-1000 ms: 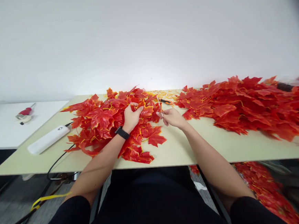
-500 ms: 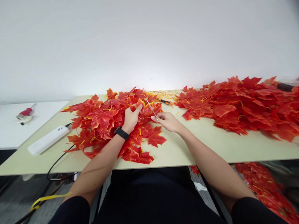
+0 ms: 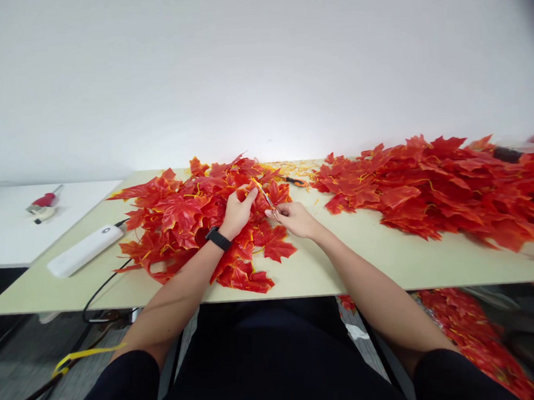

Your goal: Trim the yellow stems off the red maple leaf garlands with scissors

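Note:
My left hand (image 3: 239, 212), with a dark watch band on its wrist, is closed on a red artificial maple leaf at the right side of a leaf pile (image 3: 179, 210). In my right hand (image 3: 296, 218) is a pair of metal scissors (image 3: 267, 199), my fingers in its handles. The blades point up and left, with the tips close to my left fingertips and a yellow-edged leaf there. Whether the blades touch the leaf I cannot tell. Loose leaves (image 3: 274, 242) lie below my hands.
A larger heap of red leaves (image 3: 446, 186) covers the table's right side. Behind my hands lie an orange-handled tool (image 3: 297, 182) and yellow scraps (image 3: 283, 168). A white elongated device (image 3: 86, 250) with a cable sits at left. More leaves (image 3: 481, 337) are below the table.
My right hand has moved slightly left, bringing the scissor blades closer to my left fingertips. My left hand has shifted a little to the right, still holding the leaf.

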Available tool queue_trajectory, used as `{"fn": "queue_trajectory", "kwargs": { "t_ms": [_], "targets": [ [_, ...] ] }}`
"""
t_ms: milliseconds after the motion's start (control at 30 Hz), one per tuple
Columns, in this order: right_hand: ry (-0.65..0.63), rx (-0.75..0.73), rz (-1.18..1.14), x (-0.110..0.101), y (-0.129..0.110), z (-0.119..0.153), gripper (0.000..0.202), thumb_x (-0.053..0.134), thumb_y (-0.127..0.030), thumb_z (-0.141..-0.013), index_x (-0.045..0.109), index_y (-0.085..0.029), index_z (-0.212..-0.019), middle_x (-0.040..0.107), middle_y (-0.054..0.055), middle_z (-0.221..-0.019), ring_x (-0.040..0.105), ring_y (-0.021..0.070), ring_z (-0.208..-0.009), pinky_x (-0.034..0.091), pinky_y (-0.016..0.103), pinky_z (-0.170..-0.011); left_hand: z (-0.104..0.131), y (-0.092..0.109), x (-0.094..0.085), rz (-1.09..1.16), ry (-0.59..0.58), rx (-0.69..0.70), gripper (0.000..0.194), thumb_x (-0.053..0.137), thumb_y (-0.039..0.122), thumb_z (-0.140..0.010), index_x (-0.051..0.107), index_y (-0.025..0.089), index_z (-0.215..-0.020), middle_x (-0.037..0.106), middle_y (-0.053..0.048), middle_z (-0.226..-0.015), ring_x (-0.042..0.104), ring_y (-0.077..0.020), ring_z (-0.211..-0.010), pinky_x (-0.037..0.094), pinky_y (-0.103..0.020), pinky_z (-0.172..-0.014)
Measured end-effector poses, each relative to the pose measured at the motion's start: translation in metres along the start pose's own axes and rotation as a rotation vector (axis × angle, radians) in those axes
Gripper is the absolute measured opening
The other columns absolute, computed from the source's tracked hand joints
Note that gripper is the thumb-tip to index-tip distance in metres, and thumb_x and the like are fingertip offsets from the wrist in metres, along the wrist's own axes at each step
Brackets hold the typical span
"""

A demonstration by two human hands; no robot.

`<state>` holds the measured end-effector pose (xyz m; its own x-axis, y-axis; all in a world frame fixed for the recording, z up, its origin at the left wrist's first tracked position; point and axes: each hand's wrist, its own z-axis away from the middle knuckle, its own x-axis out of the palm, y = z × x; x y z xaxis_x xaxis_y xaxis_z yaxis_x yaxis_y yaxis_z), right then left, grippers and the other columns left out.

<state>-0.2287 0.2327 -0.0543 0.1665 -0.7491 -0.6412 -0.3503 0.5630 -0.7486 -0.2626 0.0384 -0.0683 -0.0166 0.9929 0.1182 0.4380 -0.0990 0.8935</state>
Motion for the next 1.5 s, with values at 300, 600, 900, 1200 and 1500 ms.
{"fn": "queue_trajectory", "kwargs": {
  "t_ms": [300,600,900,1200,1500],
  "targets": [
    [-0.001,-0.005,-0.019,0.003,-0.002,-0.001,0.073,0.053,-0.088,-0.083,0.043,-0.018,-0.063,0.039,-0.002,-0.058,0.032,0.01,-0.058,0.025,0.028,-0.055,0.004,0.004,0.003,-0.036,-0.047,0.029,0.029,0.073,0.045,-0.09,0.069,0.017,-0.085,0.065,-0.001,-0.079,0.057,-0.0134,-0.075,0.048,-0.025,-0.078],
    [-0.016,-0.033,-0.096,0.008,0.006,-0.005,0.071,0.053,-0.085,-0.084,0.046,-0.018,-0.064,0.044,-0.001,-0.059,0.035,0.0099,-0.058,0.029,0.026,-0.056,0.005,0.005,0.005,-0.038,-0.043,0.017,0.029,0.071,0.043,-0.09,0.064,0.017,-0.08,0.06,0.001,-0.073,0.051,-0.0118,-0.068,0.045,-0.025,-0.072],
    [-0.005,-0.023,-0.124,0.012,0.006,-0.006,0.071,0.054,-0.084,-0.082,0.053,-0.016,-0.063,0.053,0.001,-0.06,0.04,0.011,-0.058,0.033,0.027,-0.059,0.004,0.003,0.004,-0.061,0.029,0.007,0.022,0.072,0.038,-0.088,0.07,0.017,-0.085,0.067,0.0,-0.078,0.058,-0.0132,-0.074,0.048,-0.026,-0.079],
    [-0.009,0.02,-0.011,0.004,-0.002,0.0,0.075,0.048,-0.089,-0.083,0.043,-0.018,-0.061,0.038,-0.001,-0.058,0.032,0.0103,-0.058,0.025,0.028,-0.056,0.002,-0.005,0.002,-0.01,0.061,-0.005,0.032,0.074,0.049,-0.088,0.074,0.017,-0.088,0.073,-0.003,-0.088,0.065,-0.0154,-0.084,0.051,-0.028,-0.087],
    [-0.05,0.024,0.011,0.002,-0.002,0.001,0.074,0.051,-0.087,-0.084,0.043,-0.018,-0.06,0.035,-0.002,-0.058,0.029,0.01,-0.057,0.023,0.029,-0.055,0.001,0.0,0.002,0.082,0.058,-0.053,0.028,0.079,0.043,-0.082,0.076,0.016,-0.091,0.076,-0.004,-0.096,0.068,-0.0166,-0.093,0.052,-0.029,-0.092]
  ]
}}
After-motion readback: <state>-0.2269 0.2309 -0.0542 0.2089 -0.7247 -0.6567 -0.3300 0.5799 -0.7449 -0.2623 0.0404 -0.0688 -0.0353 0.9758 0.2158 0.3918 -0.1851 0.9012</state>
